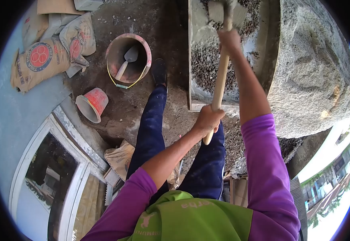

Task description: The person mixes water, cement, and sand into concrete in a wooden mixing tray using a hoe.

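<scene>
Gripping the pale wooden shaft of a long-handled tool (222,76), two bare hands sit well apart along its length. The left hand (208,119) wraps its fingers fully around the shaft near the butt, leaving just a short stub poking out below the fist, in front of the trousers (151,124). The right hand (230,41) is curled tightly around the upper part, close under the tool's head, so most of the bare shaft runs between the two fists. From the grip the tool leans up and slightly right, away from the body, and its flat grey blade (216,12) lies beyond the right hand, over a trough (190,64); the top of the head is partly cut off by the edge of view. Dark gravel (211,70) fills much of the trough below the blade, with smooth grey paste (201,34) beside it. A large pale, rough mass (311,76) stands to the right. Left of the trough, a big bucket (108,54) holds a trowel (131,54), a smaller red bucket (96,100) lies tipped nearby, and printed paper sacks (42,60) are piled farther left
</scene>
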